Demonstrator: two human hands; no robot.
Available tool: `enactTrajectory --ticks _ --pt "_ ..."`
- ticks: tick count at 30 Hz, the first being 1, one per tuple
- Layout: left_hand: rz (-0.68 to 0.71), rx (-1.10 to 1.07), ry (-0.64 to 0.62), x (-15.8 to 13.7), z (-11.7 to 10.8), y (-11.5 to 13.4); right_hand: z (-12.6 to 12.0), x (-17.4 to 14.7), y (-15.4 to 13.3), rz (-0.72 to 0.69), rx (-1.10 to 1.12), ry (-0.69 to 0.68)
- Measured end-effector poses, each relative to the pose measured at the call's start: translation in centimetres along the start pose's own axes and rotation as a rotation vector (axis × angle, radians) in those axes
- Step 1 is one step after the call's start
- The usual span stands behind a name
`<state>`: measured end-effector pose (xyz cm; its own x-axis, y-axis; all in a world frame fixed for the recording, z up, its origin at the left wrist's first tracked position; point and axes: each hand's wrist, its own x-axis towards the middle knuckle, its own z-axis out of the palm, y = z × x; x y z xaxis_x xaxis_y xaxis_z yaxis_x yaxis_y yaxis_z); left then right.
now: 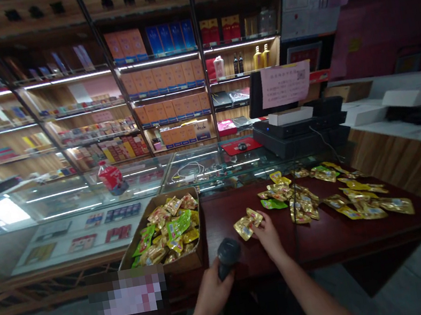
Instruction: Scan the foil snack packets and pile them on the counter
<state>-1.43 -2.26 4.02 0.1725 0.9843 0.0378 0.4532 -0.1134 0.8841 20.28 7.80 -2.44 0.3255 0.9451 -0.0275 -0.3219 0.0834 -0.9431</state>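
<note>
Left hand is wrapped round the handle of a dark barcode scanner, head up, near the front edge of the red-brown table. Right hand has thumb and fingers pinched on the near end of a gold snack packet. Could be two overlapping; can't tell from here. Also can't tell if it's touching the tabletop. It sits just beyond the scanner, between the box and the loose packets.

Cardboard box on the left: open, heaped with gold and green packets. Loose packets lie right of the right hand, mostly gold, a green one among them; another spread farther right. A dark cable runs past the loose ones.

Behind the table: glass counter, mouse on a red mat, monitor with a paper sheet across its front.
</note>
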Motion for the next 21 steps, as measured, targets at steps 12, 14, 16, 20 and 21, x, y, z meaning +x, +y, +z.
enactTrajectory --ticks 12,14,16,20,21 --pt "-0.206 -0.356 0.026 1.8 0.9 -3.3 22.0 5.8 -6.8 -0.037 -0.359 -0.340" --pt "-0.196 -0.363 0.041 1.8 0.7 -3.5 22.7 6.9 -7.1 -0.082 -0.504 -0.318" --pt "-0.184 -0.354 0.044 1.8 0.6 -3.6 20.2 7.7 -7.1 -0.132 -0.677 -0.241" --pt "-0.153 -0.343 0.020 1.8 0.8 -4.0 9.9 8.1 -6.6 -0.205 -1.058 0.036" --pt "-0.150 -0.348 0.019 1.7 0.8 -4.2 7.2 7.9 -6.6 -0.219 -1.140 0.097"
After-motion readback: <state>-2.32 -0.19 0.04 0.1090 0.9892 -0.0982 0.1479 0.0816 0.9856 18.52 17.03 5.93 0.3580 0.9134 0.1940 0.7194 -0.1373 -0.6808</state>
